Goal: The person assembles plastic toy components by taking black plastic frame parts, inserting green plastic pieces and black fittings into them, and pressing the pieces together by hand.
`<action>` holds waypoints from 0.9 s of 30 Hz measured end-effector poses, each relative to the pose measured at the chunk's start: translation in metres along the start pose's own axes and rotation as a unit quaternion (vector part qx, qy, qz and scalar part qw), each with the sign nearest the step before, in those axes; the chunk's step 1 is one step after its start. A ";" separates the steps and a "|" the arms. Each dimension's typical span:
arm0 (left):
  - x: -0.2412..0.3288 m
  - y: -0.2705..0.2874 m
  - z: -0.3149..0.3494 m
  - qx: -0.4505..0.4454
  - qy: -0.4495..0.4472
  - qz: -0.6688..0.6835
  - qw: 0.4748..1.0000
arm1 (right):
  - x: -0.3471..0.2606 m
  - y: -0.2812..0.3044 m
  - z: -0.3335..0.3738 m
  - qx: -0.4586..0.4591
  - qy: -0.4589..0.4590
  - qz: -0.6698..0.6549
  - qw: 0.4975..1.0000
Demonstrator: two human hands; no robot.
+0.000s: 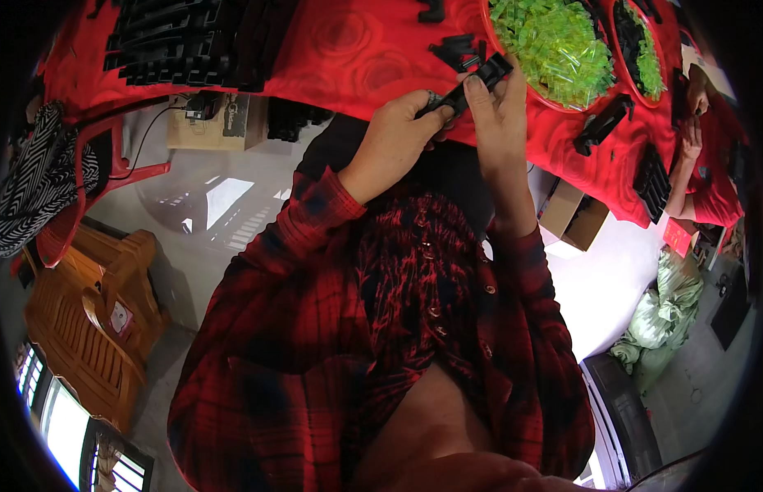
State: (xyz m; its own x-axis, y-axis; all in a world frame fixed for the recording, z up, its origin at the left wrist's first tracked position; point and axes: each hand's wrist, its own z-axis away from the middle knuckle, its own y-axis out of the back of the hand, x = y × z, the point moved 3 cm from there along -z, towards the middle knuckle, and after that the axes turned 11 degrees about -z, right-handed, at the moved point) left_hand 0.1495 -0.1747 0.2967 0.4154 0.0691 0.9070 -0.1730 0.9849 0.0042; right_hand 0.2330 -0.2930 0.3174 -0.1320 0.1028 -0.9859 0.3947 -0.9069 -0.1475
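Note:
Both my hands hold one black plastic part, long and narrow, over the front edge of the red-covered table. My left hand pinches its lower left end between thumb and fingers. Farther along, my right hand grips the upper right end, the thumb lying on top. Just beyond the part, more small black pieces lie on the cloth. To the right stands a red-rimmed tray heaped with translucent yellow-green plastic pieces. My fingers hide part of the held piece.
Stacked black parts fill the table's far left. A second tray and black pieces lie at right, near another person in red. Below are cardboard boxes, a red chair, a wooden chair and green sacks.

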 end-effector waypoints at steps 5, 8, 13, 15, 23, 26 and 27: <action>-0.017 -0.002 -0.002 -0.037 0.011 0.092 0.995 | 0.002 0.000 0.000 -0.010 0.001 -0.012 1.000; -0.015 -0.002 0.000 -0.060 0.006 0.120 0.991 | -0.001 -0.003 0.002 -0.015 0.004 -0.016 1.000; -0.008 0.000 0.000 0.019 -0.041 0.069 0.997 | -0.002 -0.014 0.017 -0.002 0.002 0.062 0.998; -0.013 -0.002 0.000 0.051 -0.061 0.063 0.995 | 0.013 -0.012 0.022 -0.006 0.048 0.116 0.992; -0.021 -0.002 0.005 0.086 -0.059 0.103 0.989 | 0.024 -0.027 0.028 0.043 -0.104 -0.066 0.991; -0.022 -0.004 0.005 0.063 -0.075 0.100 0.990 | 0.024 -0.028 0.029 0.060 -0.082 -0.014 0.995; -0.019 -0.006 0.007 0.051 -0.082 0.135 0.986 | 0.022 -0.028 0.030 0.067 -0.067 0.034 0.995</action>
State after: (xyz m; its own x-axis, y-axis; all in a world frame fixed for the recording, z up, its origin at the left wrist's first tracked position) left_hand 0.1361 -0.1829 0.2821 0.1928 0.2912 0.9370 -0.3503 0.9125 -0.2115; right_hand 0.1919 -0.2777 0.3020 -0.2328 -0.0071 -0.9725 0.2834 -0.9571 -0.0609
